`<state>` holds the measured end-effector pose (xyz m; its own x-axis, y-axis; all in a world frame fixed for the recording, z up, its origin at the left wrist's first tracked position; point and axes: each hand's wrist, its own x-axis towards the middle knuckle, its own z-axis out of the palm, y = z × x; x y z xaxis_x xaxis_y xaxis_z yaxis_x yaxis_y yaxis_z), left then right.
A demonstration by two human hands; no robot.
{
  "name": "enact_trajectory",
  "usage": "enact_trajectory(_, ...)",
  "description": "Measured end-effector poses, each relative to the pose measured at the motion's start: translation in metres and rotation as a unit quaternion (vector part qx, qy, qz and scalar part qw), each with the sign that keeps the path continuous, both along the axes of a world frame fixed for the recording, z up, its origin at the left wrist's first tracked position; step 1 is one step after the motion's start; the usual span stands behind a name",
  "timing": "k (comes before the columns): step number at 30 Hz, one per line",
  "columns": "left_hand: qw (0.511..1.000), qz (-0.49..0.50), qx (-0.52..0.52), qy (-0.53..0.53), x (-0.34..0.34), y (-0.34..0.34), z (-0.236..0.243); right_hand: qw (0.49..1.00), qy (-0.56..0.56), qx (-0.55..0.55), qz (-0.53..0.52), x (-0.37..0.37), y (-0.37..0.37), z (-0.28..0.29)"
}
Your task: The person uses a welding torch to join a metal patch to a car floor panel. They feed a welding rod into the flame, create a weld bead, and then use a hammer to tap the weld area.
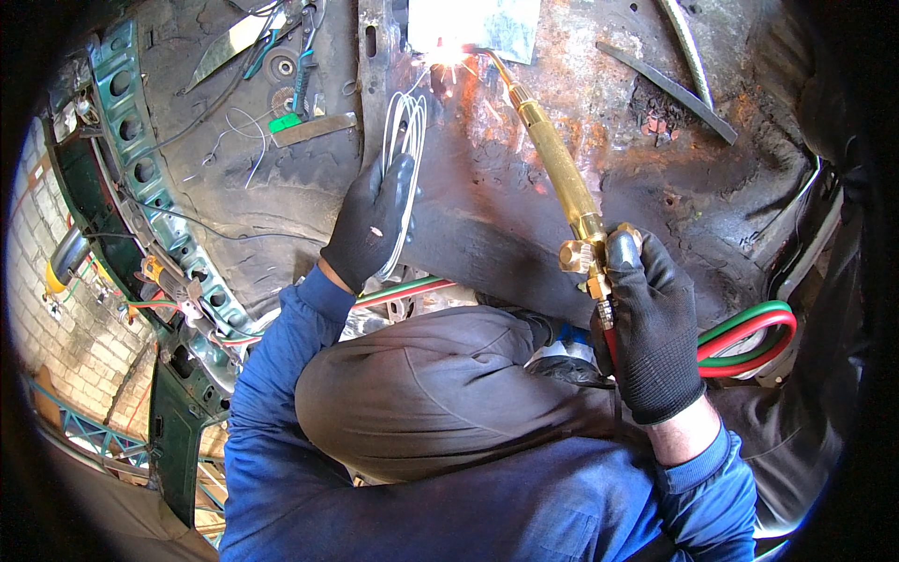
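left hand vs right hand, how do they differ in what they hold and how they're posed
The left hand grips a thin coil of pale wire, fingers pointing up toward the sparks; the right hand wraps the valve end of a brass torch, whose tip meets the bright flame. The left hand sits higher and nearer the middle; the right hand is lower, by the red and green hoses. Both wear black gloves and blue sleeves.
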<state>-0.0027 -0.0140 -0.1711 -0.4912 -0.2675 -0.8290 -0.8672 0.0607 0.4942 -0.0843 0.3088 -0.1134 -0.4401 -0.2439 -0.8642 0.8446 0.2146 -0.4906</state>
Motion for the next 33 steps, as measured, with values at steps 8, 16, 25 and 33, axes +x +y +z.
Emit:
enact_trajectory(8,1.000,-0.005,-0.007,0.010,0.001,0.000,-0.001,1.000,-0.008,-0.006,0.001,-0.001,0.001,0.000)
enact_trajectory(16,1.000,-0.014,-0.010,0.005,0.001,-0.001,0.000,1.000,-0.011,-0.003,-0.012,-0.002,-0.001,0.001)
enact_trajectory(25,1.000,-0.002,0.006,0.023,0.007,-0.007,-0.006,0.998,-0.060,0.006,-0.003,-0.006,-0.001,0.004)
enact_trajectory(33,1.000,-0.005,-0.027,0.011,-0.002,0.005,0.001,0.998,-0.058,0.011,-0.006,-0.004,0.000,0.003)
